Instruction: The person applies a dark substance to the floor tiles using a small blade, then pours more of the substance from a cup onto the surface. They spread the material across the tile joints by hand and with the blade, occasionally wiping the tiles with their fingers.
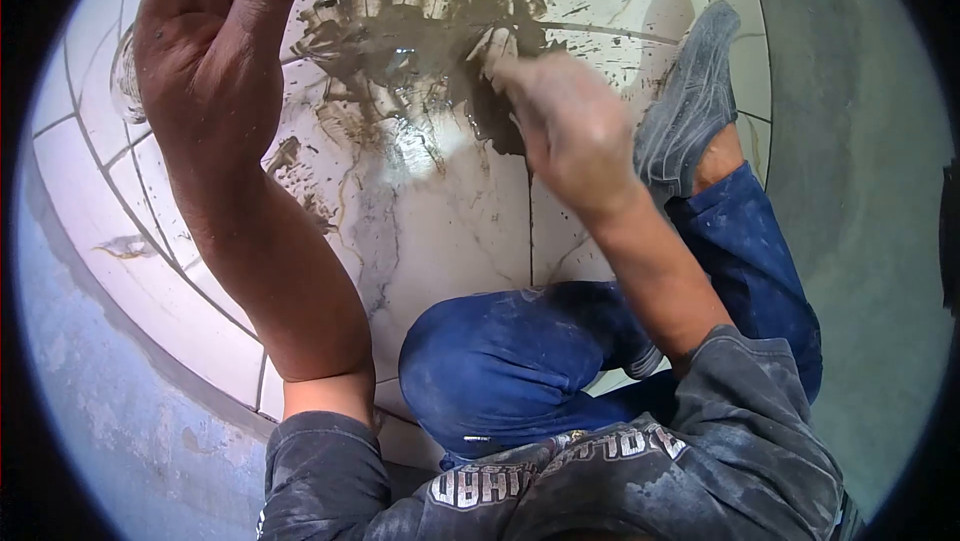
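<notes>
My right hand (575,126) is over the wet grey-brown grout (400,51) smeared across the floor tiles. Its fingers are bent together and blurred by motion. A pale, grout-stained thing (492,46) shows at the fingertips, but its kind cannot be made out. My left hand (215,41) is raised at the upper left, close to the camera, with most of its fingers cut off by the top edge. Whether that hand is open or closed cannot be seen. Dark joints run between the white marbled tiles (460,231), some crossing under the grout.
A pale round object (126,79) is partly hidden behind my left wrist. My foot in a grey shoe (690,101) rests on the tiles at the right, near my bent knee (490,351). A bluish wall (120,381) borders the lower left, and a grey-green surface (860,201) borders the right.
</notes>
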A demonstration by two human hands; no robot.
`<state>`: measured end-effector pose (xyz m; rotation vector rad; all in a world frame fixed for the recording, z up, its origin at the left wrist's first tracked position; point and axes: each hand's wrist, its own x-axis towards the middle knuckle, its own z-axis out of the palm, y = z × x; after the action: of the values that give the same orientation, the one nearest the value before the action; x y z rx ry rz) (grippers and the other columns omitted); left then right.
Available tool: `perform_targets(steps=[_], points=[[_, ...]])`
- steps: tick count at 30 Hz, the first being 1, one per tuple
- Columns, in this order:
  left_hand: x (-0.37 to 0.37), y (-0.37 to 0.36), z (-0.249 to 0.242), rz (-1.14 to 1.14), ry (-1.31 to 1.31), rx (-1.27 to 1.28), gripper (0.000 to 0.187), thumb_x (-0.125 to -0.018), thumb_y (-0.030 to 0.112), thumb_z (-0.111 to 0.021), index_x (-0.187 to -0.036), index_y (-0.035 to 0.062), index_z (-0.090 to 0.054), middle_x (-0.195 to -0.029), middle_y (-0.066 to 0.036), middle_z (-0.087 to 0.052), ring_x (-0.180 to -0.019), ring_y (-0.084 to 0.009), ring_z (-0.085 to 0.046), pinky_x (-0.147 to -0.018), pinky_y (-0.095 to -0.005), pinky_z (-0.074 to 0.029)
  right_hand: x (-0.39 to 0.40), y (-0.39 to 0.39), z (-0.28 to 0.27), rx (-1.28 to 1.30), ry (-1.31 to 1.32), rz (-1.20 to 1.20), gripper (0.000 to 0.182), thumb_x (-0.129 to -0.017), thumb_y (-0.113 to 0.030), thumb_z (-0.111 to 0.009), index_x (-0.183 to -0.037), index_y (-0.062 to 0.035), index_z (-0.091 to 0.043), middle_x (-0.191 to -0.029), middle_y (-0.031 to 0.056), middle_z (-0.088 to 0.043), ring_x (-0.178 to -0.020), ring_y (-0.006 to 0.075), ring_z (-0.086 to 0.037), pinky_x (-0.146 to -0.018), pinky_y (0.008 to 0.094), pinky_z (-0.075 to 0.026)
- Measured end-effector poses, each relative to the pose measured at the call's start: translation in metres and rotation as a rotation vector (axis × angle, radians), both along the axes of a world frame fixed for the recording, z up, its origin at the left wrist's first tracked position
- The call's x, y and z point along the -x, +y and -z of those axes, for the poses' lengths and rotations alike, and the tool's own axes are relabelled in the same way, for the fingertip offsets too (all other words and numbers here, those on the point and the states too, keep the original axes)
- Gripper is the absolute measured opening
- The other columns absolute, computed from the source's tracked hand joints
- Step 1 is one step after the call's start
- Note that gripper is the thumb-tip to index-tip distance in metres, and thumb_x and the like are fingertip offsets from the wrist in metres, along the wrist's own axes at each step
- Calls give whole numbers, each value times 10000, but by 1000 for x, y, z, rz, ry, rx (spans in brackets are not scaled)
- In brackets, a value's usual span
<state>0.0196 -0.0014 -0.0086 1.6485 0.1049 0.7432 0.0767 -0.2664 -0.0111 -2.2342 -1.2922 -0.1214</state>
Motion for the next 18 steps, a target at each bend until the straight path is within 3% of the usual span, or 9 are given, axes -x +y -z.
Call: perform_targets(steps=[2, 5, 8, 10, 11, 15, 18], points=[[1, 3, 1, 17, -1, 10, 205, -981, 142, -631, -1118, -9, -656, -1039, -106, -705, -955, -179, -676, -884, -327, -537, -6, 5, 0, 71, -24, 51, 218, -830, 39, -627, -1031, -27, -681, -815, 122, -669, -688, 281, -633, -615, 379, -517], [2, 6, 4, 26, -8, 25, 206, -982, 138, -629, -1125, -9, -652, -1038, -109, -705, -955, -179, -676, -885, -326, -536, 15, 8, 18, -12, -146, -88, 175, -815, -82, -619, -972, -39, -682, -811, 103, -659, -720, 232, -637, -607, 352, -531], [1, 5, 3, 12, -2, 23, 208, -983, 136, -628, -1129, -11, -649, -1036, -110, -705, -955, -177, -676, -887, -324, -534, 31, 12, -5, 23, 12, -82, 191, -812, -89, -638, -991, -40, -683, -785, 92, -643, -683, 234, -623, -600, 344, -525], [2, 6, 3, -10, 16, 11, 208, -984, 136, -626, -1129, -13, -649, -1035, -110, -706, -956, -177, -676, -888, -322, -533, 2, 19, 3, -92, -149, -24, 177, -815, -95, -648, -985, -56, -679, -730, 81, -602, -649, 233, -604, -582, 349, -514], [2, 7, 3, 10, -9, 15, 207, -983, 134, -628, -1124, -15, -650, -1035, -109, -706, -957, -178, -676, -887, -323, -534, -6, 22, 1, -31, -132, 87, 133, -797, -70, -633, -929, -66, -646, -718, 79, -570, -643, 235, -593, -566, 355, -501], [4, 7, 2, 0, -27, 7, 204, -979, 133, -631, -1115, -18, -653, -1036, -107, -706, -958, -176, -676, -883, -325, -537, 8, 46, 15, 131, -231, 141, 79, -776, -54, -579, -848, -82, -565, -732, 66, -519, -641, 232, -573, -552, 340, -489], [3, 6, 1, -18, -17, 36, 205, -978, 139, -634, -1113, -13, -655, -1035, -108, -705, -957, -174, -676, -882, -329, -537, 27, 57, 16, 73, -171, 103, 67, -788, -60, -569, -851, -84, -565, -736, 63, -518, -643, 234, -574, -550, 333, -488]])
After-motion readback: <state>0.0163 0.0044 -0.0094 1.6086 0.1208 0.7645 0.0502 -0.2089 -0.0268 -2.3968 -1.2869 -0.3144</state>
